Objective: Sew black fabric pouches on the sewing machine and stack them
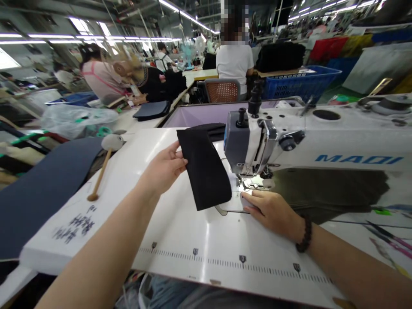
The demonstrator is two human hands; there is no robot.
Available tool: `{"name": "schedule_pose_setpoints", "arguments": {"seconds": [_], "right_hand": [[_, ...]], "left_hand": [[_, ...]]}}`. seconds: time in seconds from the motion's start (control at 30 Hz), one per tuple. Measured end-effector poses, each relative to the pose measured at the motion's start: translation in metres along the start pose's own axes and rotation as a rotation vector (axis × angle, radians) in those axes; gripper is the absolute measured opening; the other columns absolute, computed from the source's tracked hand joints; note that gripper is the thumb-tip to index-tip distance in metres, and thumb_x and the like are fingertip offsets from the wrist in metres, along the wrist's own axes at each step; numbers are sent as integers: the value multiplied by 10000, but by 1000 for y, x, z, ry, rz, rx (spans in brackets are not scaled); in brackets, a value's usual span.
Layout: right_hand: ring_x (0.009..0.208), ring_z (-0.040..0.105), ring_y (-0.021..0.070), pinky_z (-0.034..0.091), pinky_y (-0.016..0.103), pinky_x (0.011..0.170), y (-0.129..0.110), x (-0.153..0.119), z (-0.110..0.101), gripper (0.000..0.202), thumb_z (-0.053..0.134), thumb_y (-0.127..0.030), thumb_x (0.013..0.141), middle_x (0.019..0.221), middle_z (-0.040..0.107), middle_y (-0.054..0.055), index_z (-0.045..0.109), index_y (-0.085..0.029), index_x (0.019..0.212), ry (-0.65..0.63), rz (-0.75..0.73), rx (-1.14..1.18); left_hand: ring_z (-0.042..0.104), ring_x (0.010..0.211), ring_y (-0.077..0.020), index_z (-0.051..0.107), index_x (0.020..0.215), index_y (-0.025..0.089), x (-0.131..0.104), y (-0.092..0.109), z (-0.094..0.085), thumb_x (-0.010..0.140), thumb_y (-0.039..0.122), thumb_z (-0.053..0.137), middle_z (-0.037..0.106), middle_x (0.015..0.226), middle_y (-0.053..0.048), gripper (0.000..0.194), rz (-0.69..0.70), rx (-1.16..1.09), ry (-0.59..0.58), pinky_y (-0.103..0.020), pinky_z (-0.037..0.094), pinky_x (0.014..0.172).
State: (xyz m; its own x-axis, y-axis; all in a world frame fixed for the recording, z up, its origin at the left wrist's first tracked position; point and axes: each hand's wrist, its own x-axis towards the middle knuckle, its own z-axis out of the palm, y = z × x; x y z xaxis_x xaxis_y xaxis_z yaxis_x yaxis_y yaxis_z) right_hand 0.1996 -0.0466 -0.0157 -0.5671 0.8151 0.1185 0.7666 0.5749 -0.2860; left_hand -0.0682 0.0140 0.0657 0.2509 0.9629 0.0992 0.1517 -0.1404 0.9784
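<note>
One strip of black fabric [204, 169] is being held up off the white sewing table [180, 240], pinched at its upper left edge between the thumb and fingers of the left hand [164, 169], so that it is hanging slanted down and to the right of that grip, its lower end lying just beside the needle plate. Beyond the grip, the far end of the strip is trailing back over the table edge behind the machine head. The right hand [273, 210] is being rested flat on the table just below the presser foot [254, 182], fingers laid loosely together and closed on nothing; whether its fingertips are touching the cloth cannot be told. The step in hand is judged to be the positioning of the strip for stitching at the sewing machine [289, 146]: the cloth is not yet being fed under the foot. The next move is judged to call for the lower end to be lowered flat and slid right of the left grip, under the foot, with the edge kept straight. Left of the grip, a wooden-handled mallet [103, 165] and a sheet of dark blue material [41, 189] are lying apart; farther off, other people are being seated at their own benches.
</note>
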Motion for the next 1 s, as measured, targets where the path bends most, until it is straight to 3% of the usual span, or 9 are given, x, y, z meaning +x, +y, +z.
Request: {"name": "schedule_pose_setpoints", "arguments": {"seconds": [0.07, 0.17, 0.2, 0.27, 0.33, 0.37, 0.57, 0.83, 1.0], "right_hand": [[779, 561, 166, 427, 279, 704, 1, -1, 0, 260, 466, -267, 841, 834, 606, 62, 569, -156, 1052, 7, -10, 5], [794, 560, 167, 429, 283, 718, 1, -2, 1, 251, 450, -261, 851, 850, 608, 67, 574, -157, 1042, 27, -29, 16], [793, 559, 164, 429, 282, 718, 1, -2, 1, 246, 442, -258, 855, 848, 608, 66, 577, -159, 1036, 37, -34, 21], [784, 556, 159, 427, 278, 711, 1, -3, 1, 241, 428, -252, 863, 834, 604, 63, 583, -162, 1025, 53, -43, 35], [764, 552, 157, 424, 277, 697, 2, -4, 2, 239, 421, -254, 867, 805, 597, 58, 591, -159, 1006, 58, -55, 47], [747, 548, 156, 422, 277, 684, 2, -4, 2, 241, 419, -257, 869, 786, 592, 56, 594, -155, 1000, 57, -66, 51], [639, 511, 144, 389, 265, 583, 4, -6, 4, 265, 408, -277, 876, 711, 561, 41, 615, -155, 987, 82, -129, 12], [647, 538, 163, 411, 288, 592, -1, -1, 6, 244, 465, -242, 843, 722, 583, 41, 599, -149, 1025, 73, -55, -86], [708, 570, 178, 442, 301, 645, -2, -1, 8, 282, 467, -259, 843, 779, 614, 69, 578, -122, 1063, 68, -17, -79]], "left_hand": [[579, 942, -248, 315, 1304, 121, -7, -17, 5, 680, 134, 522, 580, 1072, -132, 657, -64, 67, 62, -420, 461, 807], [471, 1106, -276, 347, 1282, 107, -19, -42, 18, 735, 129, 503, 423, 1269, -175, 570, 9, 608, 163, -458, 399, 897], [450, 1127, -271, 397, 1248, 106, -24, -46, 25, 755, 121, 491, 407, 1284, -167, 503, 73, 793, 103, -450, 382, 922], [472, 1101, -247, 504, 1149, 116, -31, -48, 41, 796, 117, 469, 460, 1241, -134, 355, 218, 1051, -185, -405, 392, 927], [512, 1039, -230, 560, 1072, 131, -35, -44, 60, 821, 157, 490, 513, 1178, -112, 263, 354, 1168, -474, -354, 437, 875], [522, 1012, -231, 571, 1050, 130, -35, -42, 69, 828, 177, 494, 529, 1150, -112, 239, 412, 1211, -531, -348, 448, 850], [527, 981, -244, 597, 965, 107, -15, -40, 95, 834, 257, 520, 557, 1059, -128, 214, 495, 1292, -561, -335, 467, 788], [530, 951, -226, 603, 931, 112, 0, -52, 89, 837, 282, 517, 577, 1004, -97, 212, 516, 1215, -459, -336, 455, 819], [532, 933, -220, 597, 954, 124, 1, -55, 85, 833, 279, 523, 573, 1010, -90, 211, 531, 1187, -470, -339, 460, 808]]}}
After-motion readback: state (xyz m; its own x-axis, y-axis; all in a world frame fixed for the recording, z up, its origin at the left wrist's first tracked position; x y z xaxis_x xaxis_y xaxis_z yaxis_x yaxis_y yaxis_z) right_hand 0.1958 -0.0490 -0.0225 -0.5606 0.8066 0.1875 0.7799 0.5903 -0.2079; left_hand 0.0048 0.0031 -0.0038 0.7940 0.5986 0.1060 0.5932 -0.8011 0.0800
